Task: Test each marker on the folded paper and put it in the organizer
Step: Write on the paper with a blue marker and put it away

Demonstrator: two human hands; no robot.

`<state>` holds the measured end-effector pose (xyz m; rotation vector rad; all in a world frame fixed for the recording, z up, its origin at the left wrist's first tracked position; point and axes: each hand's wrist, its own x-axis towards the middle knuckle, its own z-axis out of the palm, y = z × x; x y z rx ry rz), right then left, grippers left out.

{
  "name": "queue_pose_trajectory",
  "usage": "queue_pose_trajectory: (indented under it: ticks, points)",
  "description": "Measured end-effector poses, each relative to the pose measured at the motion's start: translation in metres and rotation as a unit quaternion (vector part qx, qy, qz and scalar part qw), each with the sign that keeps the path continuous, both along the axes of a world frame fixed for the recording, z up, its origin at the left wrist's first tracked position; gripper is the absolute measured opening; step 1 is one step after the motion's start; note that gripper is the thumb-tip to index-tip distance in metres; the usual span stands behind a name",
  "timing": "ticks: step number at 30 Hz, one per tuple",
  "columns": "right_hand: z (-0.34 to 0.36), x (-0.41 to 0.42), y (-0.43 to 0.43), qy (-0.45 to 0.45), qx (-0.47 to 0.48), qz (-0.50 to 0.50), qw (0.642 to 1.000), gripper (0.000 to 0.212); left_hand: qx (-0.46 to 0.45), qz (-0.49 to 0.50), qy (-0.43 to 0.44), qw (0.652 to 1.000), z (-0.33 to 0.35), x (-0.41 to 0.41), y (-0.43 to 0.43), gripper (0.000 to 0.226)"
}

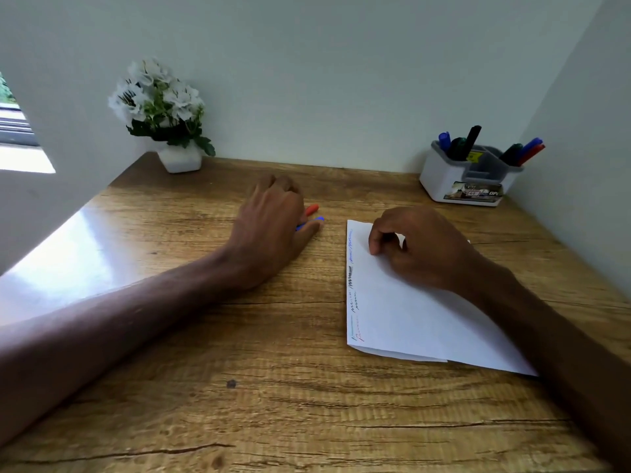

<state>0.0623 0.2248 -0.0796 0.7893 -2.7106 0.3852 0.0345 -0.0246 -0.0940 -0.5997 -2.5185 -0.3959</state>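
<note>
1. Wood-grain tabletop (273,387) carries it all: a folded paper (392,319) on the right, a white organizer (440,179) in the back right corner, and a pot of white flowers (179,158) at the back left.
2. The organizer holds several markers (473,138), blue, dark and red, leaning in its outer compartments.
3. Two are not yet stored: a red marker (312,209) and a blue marker (316,220) lie side by side on the tabletop, just left of the paper. Only their ends show.
4. The left hand (269,220) lies over both, fingers curled down on the far side and the thumb beside the blue one. Whether its grip has closed on either marker cannot be told, since the hand hides them.
5. The right hand (420,247) rests on the upper part of the paper with loosely curled fingers. Its grip holds nothing and seems to steady the sheet.
6. Scribbles in blue, black, green and red run down the paper's left edge.
7. The task looks far along, and the step in hand appears to be picking up one of the last two markers.
8. The next move calls for separating one marker from its neighbour, uncapping it if it is capped, and drawing on a bare stretch near that edge.
</note>
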Motion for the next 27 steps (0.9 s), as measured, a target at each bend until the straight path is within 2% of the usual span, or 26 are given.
queue_pose_trajectory:
  ticks: [2,4,7,14,16,18,21,23,25,27]
  points:
    - [0.001,0.001,0.0,0.002,-0.003,0.003,1.0,0.032,0.042,-0.02,-0.002,0.999,0.001,0.0,0.002,0.032]
    - [0.001,0.002,0.0,0.001,-0.008,0.002,1.0,0.032,0.129,-0.047,-0.043,0.99,0.005,0.003,0.005,0.029]
    - [0.003,0.002,-0.001,0.006,-0.023,0.0,1.0,0.031,0.236,-0.067,-0.112,0.963,0.014,0.007,0.013,0.029]
    - [0.005,0.002,0.001,0.037,-0.041,0.003,0.998,0.029,0.366,-0.093,-0.248,0.892,0.026,0.009,0.013,0.032]
    - [0.005,0.002,0.0,0.034,-0.074,0.003,0.997,0.031,0.416,-0.104,-0.301,0.852,0.029,0.008,0.014,0.033]
    - [0.005,0.004,-0.003,-0.01,-0.16,0.007,0.987,0.028,0.461,-0.13,-0.356,0.802,0.03,0.007,0.014,0.036]
    - [0.01,0.008,-0.009,-0.12,-0.305,0.021,0.945,0.027,0.516,-0.153,-0.439,0.72,0.03,0.007,0.014,0.035]
    - [0.015,0.011,-0.012,-0.194,-0.374,0.023,0.907,0.04,0.552,-0.167,-0.479,0.662,0.031,0.008,0.016,0.03]
    - [0.02,0.014,-0.013,-0.249,-0.396,0.021,0.884,0.051,0.592,-0.181,-0.499,0.607,0.031,0.009,0.017,0.026]
    - [0.022,0.016,-0.013,-0.281,-0.396,0.039,0.873,0.053,0.614,-0.193,-0.502,0.578,0.03,0.01,0.019,0.025]
